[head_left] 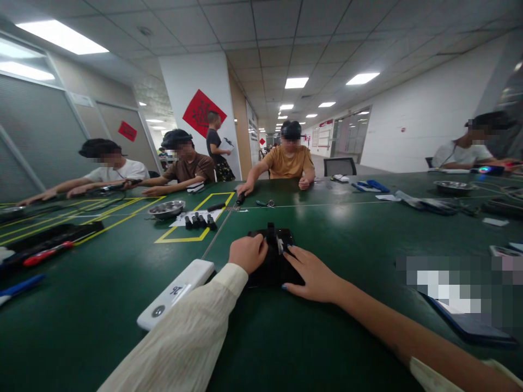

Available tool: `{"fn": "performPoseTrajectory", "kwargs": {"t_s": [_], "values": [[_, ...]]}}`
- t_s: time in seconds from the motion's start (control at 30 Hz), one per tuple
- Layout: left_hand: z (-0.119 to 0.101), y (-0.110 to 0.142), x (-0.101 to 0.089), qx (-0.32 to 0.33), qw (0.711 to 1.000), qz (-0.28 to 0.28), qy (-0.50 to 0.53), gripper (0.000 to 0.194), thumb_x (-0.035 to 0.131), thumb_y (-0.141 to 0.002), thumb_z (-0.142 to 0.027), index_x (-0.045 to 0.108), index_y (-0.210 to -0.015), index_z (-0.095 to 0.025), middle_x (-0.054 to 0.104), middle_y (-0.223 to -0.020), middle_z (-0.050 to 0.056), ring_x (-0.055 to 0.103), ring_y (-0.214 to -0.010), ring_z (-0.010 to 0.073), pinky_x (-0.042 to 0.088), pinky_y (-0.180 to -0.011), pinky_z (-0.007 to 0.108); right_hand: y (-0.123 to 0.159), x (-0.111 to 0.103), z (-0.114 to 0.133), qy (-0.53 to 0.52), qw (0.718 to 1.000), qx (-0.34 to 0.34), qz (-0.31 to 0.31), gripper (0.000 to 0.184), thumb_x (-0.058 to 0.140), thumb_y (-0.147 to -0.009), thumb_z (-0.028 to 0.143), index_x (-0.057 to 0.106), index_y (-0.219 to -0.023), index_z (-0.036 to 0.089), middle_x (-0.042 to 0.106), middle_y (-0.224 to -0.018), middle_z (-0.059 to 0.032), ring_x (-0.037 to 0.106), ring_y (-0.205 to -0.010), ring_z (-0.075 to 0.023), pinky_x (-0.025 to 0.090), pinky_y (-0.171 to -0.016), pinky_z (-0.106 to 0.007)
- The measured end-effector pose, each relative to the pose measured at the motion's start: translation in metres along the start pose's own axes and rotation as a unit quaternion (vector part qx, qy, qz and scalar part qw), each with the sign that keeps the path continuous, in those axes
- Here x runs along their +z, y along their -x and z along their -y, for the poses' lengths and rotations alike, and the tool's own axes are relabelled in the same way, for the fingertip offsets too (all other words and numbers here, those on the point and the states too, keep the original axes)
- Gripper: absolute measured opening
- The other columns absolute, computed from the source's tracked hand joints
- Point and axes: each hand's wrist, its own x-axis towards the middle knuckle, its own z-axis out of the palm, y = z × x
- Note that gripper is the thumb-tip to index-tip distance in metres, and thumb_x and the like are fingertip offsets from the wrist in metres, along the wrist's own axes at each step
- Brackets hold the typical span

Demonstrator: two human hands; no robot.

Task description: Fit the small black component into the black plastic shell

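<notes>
A black device (273, 256) lies on the green table (310, 332) just in front of me. My left hand (247, 253) is closed in a loose fist against the device's left side, gripping its edge. My right hand (311, 275) lies flat over the device's right side, fingers stretched out toward a small light-coloured part on top. A white flat box with a number label (176, 293) rests on the table beside my left sleeve.
Across the table sit several people; one in an orange shirt (288, 161) faces me. A metal bowl (166, 209), small black parts (199, 221) on a paper in a yellow-taped square, red and blue tools (48, 252) at left, a dark phone (474, 324) at right.
</notes>
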Motion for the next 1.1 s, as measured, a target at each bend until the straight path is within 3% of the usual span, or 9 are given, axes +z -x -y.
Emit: {"fn": "performPoseTrajectory", "kwargs": {"t_s": [0.13,0.3,0.4,0.5,0.6,0.73,0.93,1.1], "values": [[0.006,-0.003,0.004,-0.017,1.0,-0.008,-0.004,0.038,0.023,-0.088,-0.037,0.056,-0.088,-0.019,0.065,-0.079,0.008,0.06,-0.073,0.0195,0.035,-0.059,0.026,0.0,-0.004,0.002,-0.002,1.0,-0.012,0.016,0.074,0.039,-0.077,0.063,0.034,-0.134,0.016,0.028,-0.141,-0.0134,0.025,-0.129,-0.0282,0.022,-0.105,-0.044],[0.015,0.0,0.003,-0.01,0.996,-0.091,0.009,0.042,0.018,-0.09,-0.037,0.056,-0.085,-0.019,0.063,-0.074,0.007,0.058,-0.07,0.0163,0.033,-0.058,0.024,0.0,-0.01,0.005,0.022,0.999,-0.026,0.007,0.068,0.041,-0.076,0.062,0.04,-0.131,0.022,0.036,-0.136,-0.0112,0.034,-0.124,-0.0265,0.028,-0.101,-0.044],[0.014,0.004,0.003,0.071,0.991,-0.111,0.018,0.043,0.02,-0.089,-0.037,0.057,-0.075,-0.019,0.062,-0.068,0.006,0.056,-0.066,0.0148,0.033,-0.059,0.025,0.0,-0.01,0.004,0.03,0.999,-0.033,-0.003,0.066,0.041,-0.076,0.061,0.041,-0.13,0.022,0.038,-0.135,-0.012,0.036,-0.122,-0.0267,0.03,-0.1,-0.044],[0.007,0.008,0.005,0.192,0.977,-0.09,0.026,0.041,0.024,-0.088,-0.035,0.057,-0.07,-0.019,0.06,-0.064,0.006,0.054,-0.062,0.0137,0.035,-0.06,0.026,0.0,-0.008,0.001,0.037,0.998,-0.042,-0.015,0.066,0.043,-0.076,0.06,0.043,-0.129,0.021,0.04,-0.133,-0.0129,0.037,-0.121,-0.0274,0.03,-0.099,-0.044],[-0.002,0.012,0.009,0.27,0.959,-0.073,0.035,0.038,0.027,-0.087,-0.033,0.057,-0.068,-0.019,0.06,-0.061,0.005,0.054,-0.06,0.0127,0.037,-0.06,0.026,0.001,-0.01,-0.001,0.032,0.998,-0.056,-0.016,0.063,0.045,-0.076,0.058,0.047,-0.126,0.02,0.041,-0.133,-0.0125,0.038,-0.12,-0.0277,0.028,-0.1,-0.045],[-0.011,0.017,0.015,0.34,0.932,-0.115,0.053,0.034,0.03,-0.086,-0.029,0.056,-0.066,-0.019,0.057,-0.057,0.004,0.053,-0.055,0.0116,0.037,-0.056,0.025,0.002,-0.01,-0.004,0.008,0.998,-0.069,-0.004,0.059,0.047,-0.076,0.053,0.049,-0.123,0.018,0.038,-0.134,-0.0135,0.034,-0.123,-0.0276,0.025,-0.103,-0.043],[-0.024,0.021,0.024,0.45,0.863,-0.207,0.098,0.027,0.036,-0.082,-0.025,0.048,-0.059,-0.018,0.052,-0.051,0.0,0.049,-0.048,0.0103,0.034,-0.047,0.025,0.001,-0.003,-0.009,-0.036,0.997,-0.064,0.0,0.058,0.052,-0.075,0.045,0.045,-0.127,0.018,0.036,-0.136,-0.0137,0.031,-0.126,-0.0268,0.025,-0.104,-0.042],[-0.025,0.02,0.026,0.467,0.85,-0.223,0.101,0.026,0.038,-0.081,-0.024,0.046,-0.058,-0.017,0.051,-0.049,-0.001,0.048,-0.046,0.0102,0.032,-0.045,0.024,0.002,-0.006,-0.009,-0.058,0.996,-0.06,0.024,0.059,0.053,-0.076,0.041,0.041,-0.13,0.019,0.033,-0.138,-0.0139,0.028,-0.128,-0.0259,0.025,-0.104,-0.041]]}}
